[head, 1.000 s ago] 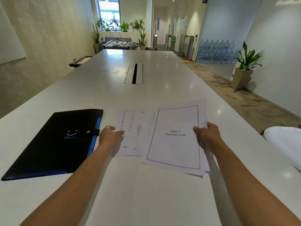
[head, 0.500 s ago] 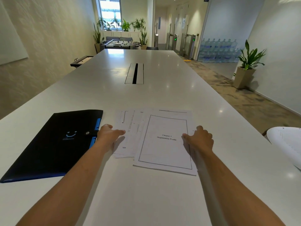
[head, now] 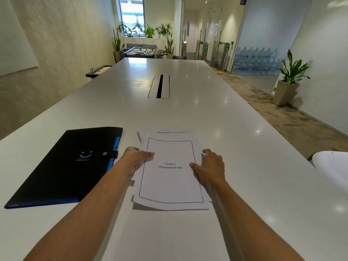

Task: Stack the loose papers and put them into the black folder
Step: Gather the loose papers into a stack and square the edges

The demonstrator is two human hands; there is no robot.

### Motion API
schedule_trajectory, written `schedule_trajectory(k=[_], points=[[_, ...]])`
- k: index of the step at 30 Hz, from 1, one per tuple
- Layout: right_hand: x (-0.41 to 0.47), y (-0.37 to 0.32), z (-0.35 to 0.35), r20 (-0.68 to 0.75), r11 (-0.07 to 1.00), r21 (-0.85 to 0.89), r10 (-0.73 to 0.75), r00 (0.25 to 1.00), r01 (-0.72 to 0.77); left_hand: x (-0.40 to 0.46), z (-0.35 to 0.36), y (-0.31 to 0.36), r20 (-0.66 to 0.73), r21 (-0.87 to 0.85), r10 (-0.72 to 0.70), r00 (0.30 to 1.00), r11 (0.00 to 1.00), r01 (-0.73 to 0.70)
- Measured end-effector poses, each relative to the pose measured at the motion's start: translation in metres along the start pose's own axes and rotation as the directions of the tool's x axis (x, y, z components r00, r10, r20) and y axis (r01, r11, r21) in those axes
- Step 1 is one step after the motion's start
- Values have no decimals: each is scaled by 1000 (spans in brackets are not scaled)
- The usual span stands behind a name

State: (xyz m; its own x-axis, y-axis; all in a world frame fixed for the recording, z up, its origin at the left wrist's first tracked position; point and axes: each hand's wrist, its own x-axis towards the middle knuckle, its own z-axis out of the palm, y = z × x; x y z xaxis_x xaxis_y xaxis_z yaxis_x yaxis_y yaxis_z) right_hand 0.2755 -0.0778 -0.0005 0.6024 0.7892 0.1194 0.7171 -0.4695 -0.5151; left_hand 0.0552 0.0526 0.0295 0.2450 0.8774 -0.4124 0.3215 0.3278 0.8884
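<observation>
Long and glossy, the white conference table (head: 188, 113) runs away from you toward a window lined with potted plants, and your work sits close to its near edge. Your left hand (head: 134, 160) and right hand (head: 211, 166) flank the pile of white printed sheets (head: 170, 181), palms down and fingers loosely curled against its two long sides, thumbs resting on the bordered top page that reads "Chapter 2, Organization Profile". Neither hand pinches anything; they press inward from either side. You look to be mid-way through squaring the stack: page edges show out of line at the far end and at the near left corner, so it is not yet flush. The flat black folder with blue edging (head: 64, 166) lies closed, its snap tab fastened, just beside your left forearm toward the table's left edge, apart from the sheets. Next, you will likely need to tap the sheets even, then free one hand to undo the tab and open the folder before sliding them in.
</observation>
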Motion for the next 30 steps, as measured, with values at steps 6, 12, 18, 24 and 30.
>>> schedule_trajectory(k=[6,12,18,24,30], points=[[-12,-3,6,-13,998,38,-47,999,48,-8,10,4,-28,172,43,999,984,-38],[-17,2,3,6,981,195,-11,1000,10,-3,10,-18,94,10,132,987,991,-133],[-9,15,-9,99,752,639,127,987,-161,-8,3,-19,145,-120,388,910,920,-373],[-4,11,-35,302,209,936,-66,951,-283,-24,-7,3,198,-194,518,832,853,-485],[5,-12,-73,28,449,893,-113,993,26,-43,-2,34,110,-29,700,706,712,-702]])
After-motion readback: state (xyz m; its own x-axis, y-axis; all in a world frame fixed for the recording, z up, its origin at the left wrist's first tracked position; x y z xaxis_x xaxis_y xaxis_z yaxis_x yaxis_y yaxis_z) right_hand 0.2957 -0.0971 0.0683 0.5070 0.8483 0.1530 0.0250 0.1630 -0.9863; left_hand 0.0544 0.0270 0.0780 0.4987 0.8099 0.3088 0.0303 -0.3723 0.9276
